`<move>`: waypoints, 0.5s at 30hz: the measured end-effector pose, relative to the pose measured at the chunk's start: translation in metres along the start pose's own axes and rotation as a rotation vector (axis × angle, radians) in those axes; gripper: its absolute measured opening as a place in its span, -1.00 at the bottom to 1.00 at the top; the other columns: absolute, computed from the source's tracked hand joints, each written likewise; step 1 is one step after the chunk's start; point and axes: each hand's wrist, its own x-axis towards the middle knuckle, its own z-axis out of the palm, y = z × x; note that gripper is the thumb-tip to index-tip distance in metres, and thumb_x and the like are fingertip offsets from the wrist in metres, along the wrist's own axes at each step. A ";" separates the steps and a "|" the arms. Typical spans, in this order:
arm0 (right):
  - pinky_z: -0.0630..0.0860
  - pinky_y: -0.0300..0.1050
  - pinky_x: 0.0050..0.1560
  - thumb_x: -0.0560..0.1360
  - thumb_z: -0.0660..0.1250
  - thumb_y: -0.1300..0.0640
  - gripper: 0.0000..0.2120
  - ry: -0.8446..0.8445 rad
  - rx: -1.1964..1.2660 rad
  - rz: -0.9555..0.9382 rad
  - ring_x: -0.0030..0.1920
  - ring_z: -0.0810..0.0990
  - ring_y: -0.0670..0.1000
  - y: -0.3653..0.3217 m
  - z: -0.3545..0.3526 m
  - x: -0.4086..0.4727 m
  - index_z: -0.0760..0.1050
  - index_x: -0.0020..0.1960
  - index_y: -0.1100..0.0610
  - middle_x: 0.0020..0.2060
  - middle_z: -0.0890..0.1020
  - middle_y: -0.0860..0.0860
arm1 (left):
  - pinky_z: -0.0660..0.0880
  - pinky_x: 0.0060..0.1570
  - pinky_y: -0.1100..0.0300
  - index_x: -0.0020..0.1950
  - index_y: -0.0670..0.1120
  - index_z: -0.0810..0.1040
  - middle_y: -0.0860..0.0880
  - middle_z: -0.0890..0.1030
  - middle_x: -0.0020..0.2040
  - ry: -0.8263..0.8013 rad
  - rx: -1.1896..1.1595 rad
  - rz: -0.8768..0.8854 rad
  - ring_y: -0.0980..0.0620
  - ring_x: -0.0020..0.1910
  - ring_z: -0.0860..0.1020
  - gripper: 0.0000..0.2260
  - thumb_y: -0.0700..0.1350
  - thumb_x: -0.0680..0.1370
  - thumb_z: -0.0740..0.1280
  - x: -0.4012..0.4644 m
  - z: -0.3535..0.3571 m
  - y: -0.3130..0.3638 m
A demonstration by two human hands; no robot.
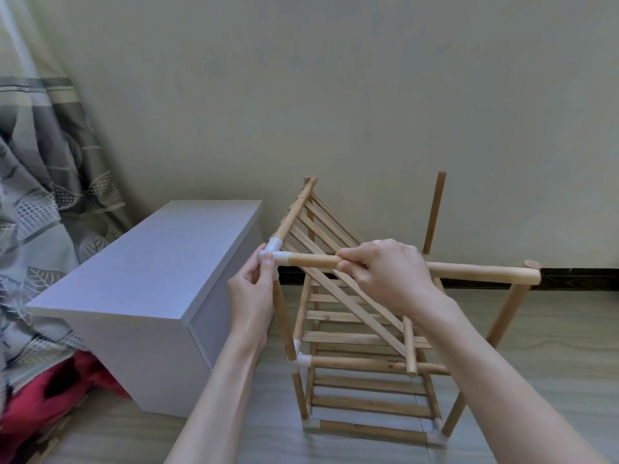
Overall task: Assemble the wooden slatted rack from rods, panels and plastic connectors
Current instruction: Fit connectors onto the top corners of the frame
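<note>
I'm gripping the white plastic corner connector (pixel 274 254) with my left hand (pixel 254 296), thumb lying flat on its front face, fingers curled round behind it. The connector is sitting on top of the near-left upright (pixel 284 326) of the wooden rack (pixel 361 363).

My right hand (pixel 385 272) is wrapping the top horizontal rod (pixel 475 273), fingers curled over it, just to the right of my left hand. The rod's left end is sitting in the connector; its free right end is reaching well past my right hand and meeting the near-right upright (pixel 499 333). I can't tell whether that end is joined.

A tilted slatted panel (pixel 321 236) is running from the connector up and away from my left hand; its lower rail is dropping down below my right wrist and resting against the middle cross rod (pixel 368 363). Two more slatted shelves are lying level under both hands, the middle shelf (pixel 351 338) and the bottom shelf (pixel 368 403).

A second white connector (pixel 301 361) is sitting on the left upright below my left forearm, and more white ones at the floor corners. The far-right upright (pixel 434 212) is standing alone beyond my right hand.

A white cabinet (pixel 144 296) is standing just left of my left hand, a patterned curtain (pixel 43 195) further left, red fabric (pixel 50 390) under it. The rack is standing on the grey floor (pixel 552 346) by the wall.
</note>
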 end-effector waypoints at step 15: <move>0.22 -0.03 0.34 0.56 0.20 0.05 -0.73 0.445 0.161 -0.061 0.12 0.54 -0.01 0.038 -0.008 -0.028 0.61 0.10 0.11 0.02 0.66 -0.01 | 0.18 0.36 -0.24 0.34 -0.06 0.42 -0.10 0.42 0.33 0.167 0.656 0.517 -0.10 0.38 0.25 -0.65 -0.24 0.56 0.21 -0.023 0.038 0.013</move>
